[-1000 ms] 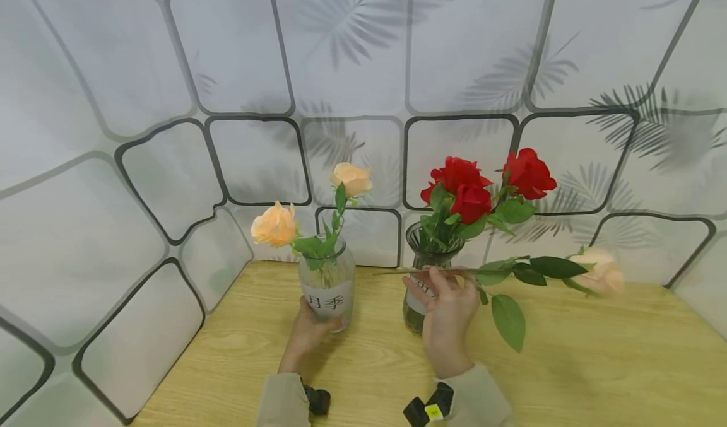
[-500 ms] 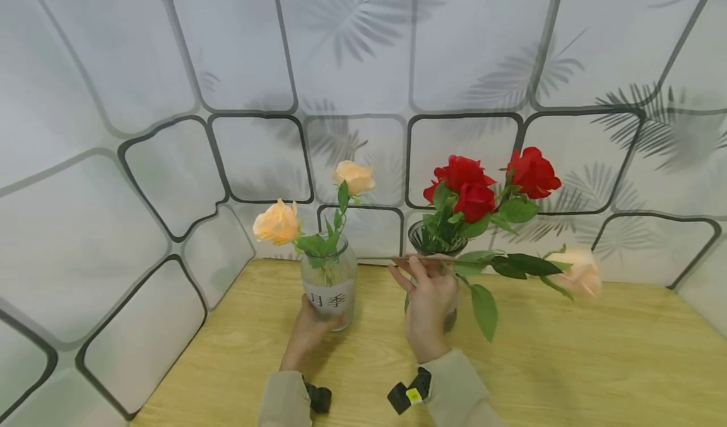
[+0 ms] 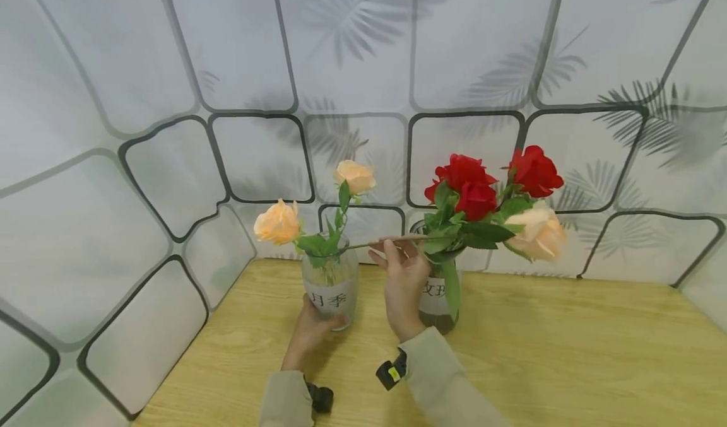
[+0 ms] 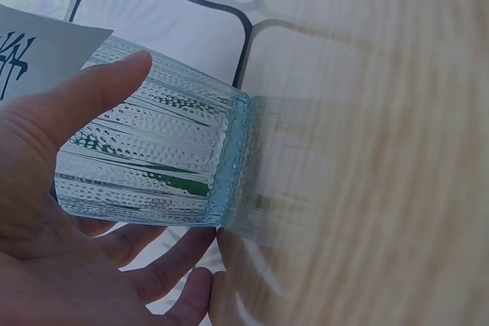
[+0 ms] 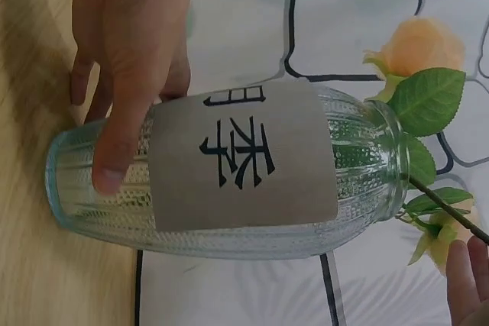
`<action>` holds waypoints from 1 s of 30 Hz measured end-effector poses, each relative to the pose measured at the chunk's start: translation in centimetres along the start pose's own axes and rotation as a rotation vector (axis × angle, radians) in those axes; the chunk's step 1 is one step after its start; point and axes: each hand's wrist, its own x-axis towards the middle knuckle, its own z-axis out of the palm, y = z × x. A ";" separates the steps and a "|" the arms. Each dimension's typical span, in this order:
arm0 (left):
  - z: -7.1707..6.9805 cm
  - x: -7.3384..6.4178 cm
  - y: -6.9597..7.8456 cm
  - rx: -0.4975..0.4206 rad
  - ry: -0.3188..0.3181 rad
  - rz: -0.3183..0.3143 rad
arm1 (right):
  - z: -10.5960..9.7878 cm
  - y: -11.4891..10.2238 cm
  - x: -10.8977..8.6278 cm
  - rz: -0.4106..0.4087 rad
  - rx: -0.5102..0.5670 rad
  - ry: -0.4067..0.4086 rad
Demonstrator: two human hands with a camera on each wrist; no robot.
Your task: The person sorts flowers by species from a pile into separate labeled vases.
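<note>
My left hand [image 3: 311, 333] grips the lower part of a clear ribbed glass vase [image 3: 334, 288], its thumb across the front below a paper label. Two peach roses [image 3: 276, 222] stand in this vase. My right hand [image 3: 406, 288] pinches the stem of another peach rose [image 3: 537, 230], held nearly level with the bloom to the right. The stem [image 5: 443, 205] reaches the vase mouth [image 5: 395, 162] in the right wrist view, where the fingertips [image 5: 464, 280] show at the lower right edge. In the left wrist view, the vase base [image 4: 233, 162] stands on the tabletop.
A darker glass vase [image 3: 438, 321] with a label and several red roses [image 3: 477, 200] stands just right of my right hand. The held rose's leaves overlap it. Patterned wall covering [image 3: 363, 86] rises behind the wooden table [image 3: 556, 345] and along its left side.
My right hand has moved left and up with the peach rose, bringing the stem's end to the clear vase's mouth and the bloom beneath the red roses. The left hand keeps its hold.
</note>
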 end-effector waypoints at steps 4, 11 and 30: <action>0.1 -0.1 0.0 -0.003 0.000 0.011 | 0.6 0.1 0.8 -0.023 -0.120 -0.050; 0.0 0.0 0.0 0.014 0.006 0.020 | 1.9 0.2 2.2 -0.008 -0.427 -0.145; -0.1 0.1 -0.1 -0.006 -0.019 0.007 | 4.0 0.2 4.3 0.034 -1.084 -0.685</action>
